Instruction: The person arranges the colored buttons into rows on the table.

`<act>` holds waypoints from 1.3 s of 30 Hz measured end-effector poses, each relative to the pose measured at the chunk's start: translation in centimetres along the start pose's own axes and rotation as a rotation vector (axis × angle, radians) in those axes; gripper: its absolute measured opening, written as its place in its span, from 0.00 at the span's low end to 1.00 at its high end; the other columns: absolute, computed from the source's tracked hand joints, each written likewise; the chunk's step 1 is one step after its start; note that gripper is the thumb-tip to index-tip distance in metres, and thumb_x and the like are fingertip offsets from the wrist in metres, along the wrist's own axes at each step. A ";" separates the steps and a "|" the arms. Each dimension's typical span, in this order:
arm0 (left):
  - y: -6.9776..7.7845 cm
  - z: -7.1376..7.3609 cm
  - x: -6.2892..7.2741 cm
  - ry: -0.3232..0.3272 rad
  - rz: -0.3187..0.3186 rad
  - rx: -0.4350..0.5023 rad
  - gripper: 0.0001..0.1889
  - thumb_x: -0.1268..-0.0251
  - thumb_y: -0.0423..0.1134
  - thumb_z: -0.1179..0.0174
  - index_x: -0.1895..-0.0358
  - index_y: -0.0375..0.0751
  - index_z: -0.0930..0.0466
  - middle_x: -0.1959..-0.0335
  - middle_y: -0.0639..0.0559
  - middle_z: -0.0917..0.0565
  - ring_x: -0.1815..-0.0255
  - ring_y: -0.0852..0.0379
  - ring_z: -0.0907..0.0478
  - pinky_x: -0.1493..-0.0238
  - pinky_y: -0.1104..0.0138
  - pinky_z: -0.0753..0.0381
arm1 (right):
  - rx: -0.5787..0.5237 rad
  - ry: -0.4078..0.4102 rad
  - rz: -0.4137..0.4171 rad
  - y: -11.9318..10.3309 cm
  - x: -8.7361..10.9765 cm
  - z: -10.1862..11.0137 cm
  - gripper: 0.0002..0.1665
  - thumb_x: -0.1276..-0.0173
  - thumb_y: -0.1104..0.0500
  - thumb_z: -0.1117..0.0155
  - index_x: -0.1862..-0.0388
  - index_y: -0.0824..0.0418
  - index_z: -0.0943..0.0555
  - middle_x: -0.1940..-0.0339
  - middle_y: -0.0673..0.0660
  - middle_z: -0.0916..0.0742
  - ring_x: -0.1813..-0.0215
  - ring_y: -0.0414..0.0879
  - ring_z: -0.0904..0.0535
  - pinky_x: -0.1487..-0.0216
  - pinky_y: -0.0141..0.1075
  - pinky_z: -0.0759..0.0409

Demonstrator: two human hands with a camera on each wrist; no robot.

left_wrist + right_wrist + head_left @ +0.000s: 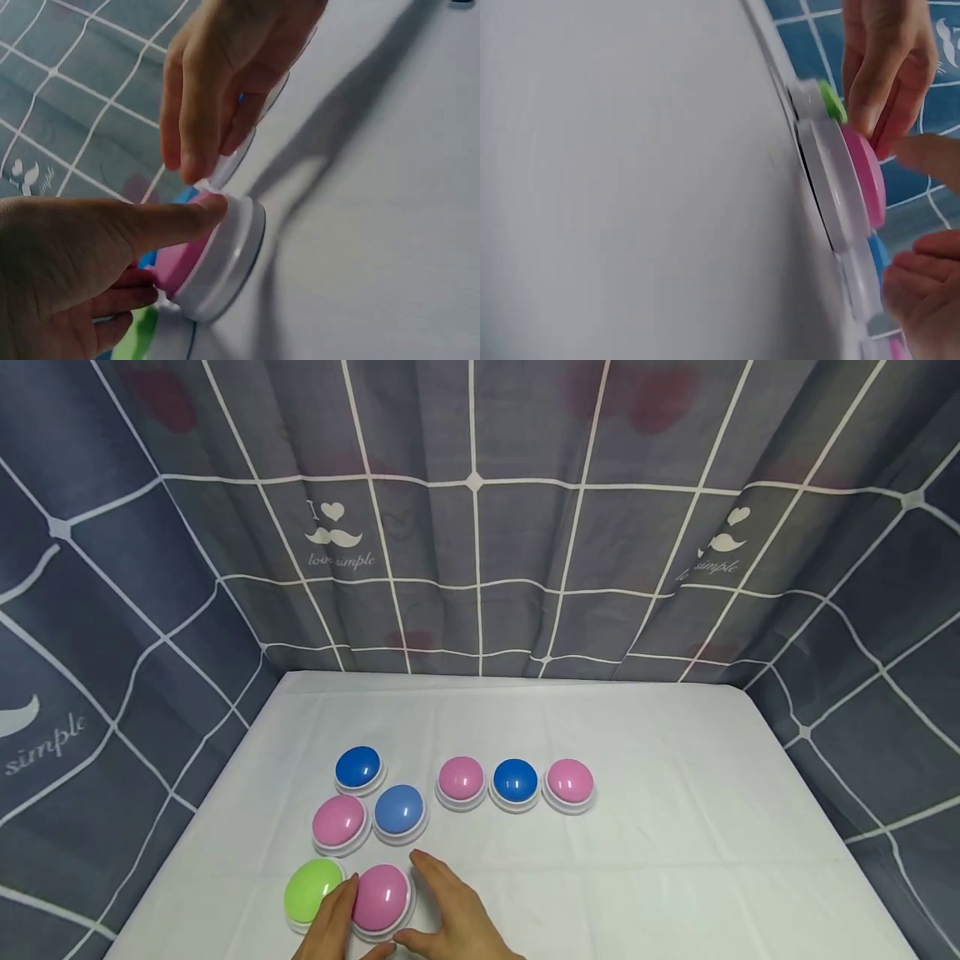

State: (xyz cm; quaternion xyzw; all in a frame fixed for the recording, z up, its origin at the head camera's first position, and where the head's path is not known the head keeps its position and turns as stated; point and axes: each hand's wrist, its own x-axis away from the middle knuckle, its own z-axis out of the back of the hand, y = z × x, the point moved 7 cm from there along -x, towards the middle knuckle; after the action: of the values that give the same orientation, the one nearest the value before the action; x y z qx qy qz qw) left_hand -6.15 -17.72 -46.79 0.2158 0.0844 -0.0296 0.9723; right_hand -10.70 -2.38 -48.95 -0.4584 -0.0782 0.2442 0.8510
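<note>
A domed pink push button (381,897) on a white round base lies at the front left of the white table. My left hand (330,922) holds it, its fingers along the left side and its thumb at the near edge, as the left wrist view also shows with the thumb (180,223) over the rim. My right hand (457,910) is spread on the button's right side, thumb and forefinger apart, with the fingertips close to the base. Left of this button, a green button (310,889) is partly covered by my left fingers.
Behind the hands lie another pink button (338,821), a light blue button (399,810) and a dark blue button (357,767). Farther right, a row has a pink button (461,779), a blue one (515,781) and a pink one (570,782). Grey checked curtains (420,535) surround the white table (675,827).
</note>
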 end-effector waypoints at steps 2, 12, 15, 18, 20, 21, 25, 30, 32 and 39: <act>-0.3 0.0 0.1 0.026 -0.013 0.008 0.52 0.56 0.65 0.26 0.34 0.30 0.32 0.41 0.38 0.24 0.47 0.42 0.20 0.56 0.51 0.16 | -0.024 -0.035 -0.069 0.4 -0.2 -0.9 0.52 0.44 0.45 0.23 0.24 0.57 0.36 0.27 0.52 0.28 0.28 0.50 0.32 0.35 0.43 0.27; -0.7 -1.3 -1.4 -0.202 0.086 0.034 0.47 0.51 0.52 0.24 0.32 0.29 0.34 0.37 0.36 0.28 0.42 0.39 0.24 0.48 0.49 0.19 | -0.036 -0.073 -0.002 1.0 -0.7 -2.0 0.50 0.44 0.52 0.23 0.25 0.59 0.35 0.29 0.51 0.26 0.30 0.46 0.30 0.34 0.40 0.28; -0.5 -1.4 -1.5 -0.211 0.107 0.024 0.45 0.50 0.50 0.24 0.32 0.30 0.33 0.38 0.37 0.27 0.44 0.40 0.23 0.49 0.49 0.19 | 0.008 -0.061 0.056 0.9 -0.8 -2.0 0.49 0.44 0.56 0.23 0.26 0.61 0.35 0.29 0.53 0.26 0.30 0.47 0.30 0.34 0.39 0.29; -0.5 -1.3 -1.5 -0.205 0.118 0.017 0.45 0.50 0.51 0.24 0.32 0.31 0.32 0.39 0.37 0.26 0.44 0.40 0.23 0.49 0.49 0.19 | 0.041 -0.050 0.094 0.7 -0.9 -2.0 0.49 0.44 0.56 0.23 0.26 0.62 0.35 0.30 0.53 0.26 0.31 0.46 0.29 0.34 0.39 0.28; -0.4 -1.2 -1.4 -0.195 0.125 0.018 0.45 0.51 0.53 0.24 0.33 0.31 0.31 0.40 0.39 0.25 0.45 0.41 0.22 0.49 0.48 0.19 | 0.050 -0.041 0.110 0.6 -0.9 -2.0 0.48 0.44 0.55 0.22 0.27 0.62 0.34 0.31 0.52 0.25 0.32 0.46 0.28 0.35 0.39 0.28; -0.4 -1.1 -1.4 -0.191 0.129 0.020 0.45 0.51 0.54 0.24 0.33 0.32 0.31 0.40 0.39 0.25 0.45 0.41 0.22 0.49 0.48 0.19 | 0.054 -0.032 0.117 0.6 -0.9 -1.9 0.47 0.44 0.55 0.22 0.27 0.62 0.34 0.32 0.53 0.25 0.32 0.46 0.28 0.35 0.39 0.27; -0.2 -1.0 -1.3 -0.179 0.138 0.042 0.47 0.53 0.60 0.26 0.33 0.33 0.29 0.41 0.41 0.23 0.45 0.42 0.22 0.49 0.48 0.19 | 0.058 0.003 0.123 0.5 -0.7 -1.4 0.44 0.42 0.53 0.23 0.29 0.61 0.31 0.34 0.52 0.23 0.35 0.45 0.26 0.36 0.40 0.25; 0.5 -0.9 -1.8 -0.179 0.120 0.075 0.46 0.54 0.60 0.26 0.33 0.35 0.28 0.41 0.42 0.23 0.43 0.42 0.23 0.47 0.48 0.20 | 0.068 0.041 0.115 0.6 -0.2 -0.4 0.43 0.40 0.48 0.25 0.30 0.60 0.30 0.34 0.52 0.22 0.35 0.46 0.25 0.36 0.41 0.25; 1.2 -0.8 -2.2 -0.151 0.073 0.094 0.45 0.54 0.57 0.24 0.34 0.34 0.28 0.42 0.42 0.22 0.44 0.42 0.22 0.47 0.49 0.20 | 0.075 0.067 0.113 0.7 0.0 0.2 0.43 0.40 0.47 0.25 0.30 0.60 0.30 0.34 0.52 0.22 0.35 0.46 0.25 0.36 0.42 0.25; 5.0 -0.6 -3.3 0.129 -0.257 0.092 0.42 0.64 0.46 0.18 0.41 0.32 0.22 0.48 0.43 0.19 0.51 0.47 0.19 0.54 0.53 0.16 | 0.117 0.204 0.148 1.7 1.4 2.9 0.44 0.43 0.49 0.22 0.32 0.64 0.29 0.37 0.55 0.20 0.38 0.48 0.23 0.39 0.44 0.23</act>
State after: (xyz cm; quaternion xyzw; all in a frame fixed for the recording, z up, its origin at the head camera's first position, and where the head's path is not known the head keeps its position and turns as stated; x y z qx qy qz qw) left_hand -9.00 -12.87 -44.73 0.2491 0.1723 -0.1438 0.9421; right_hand -11.13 1.22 -48.80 -0.4351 0.0571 0.2625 0.8594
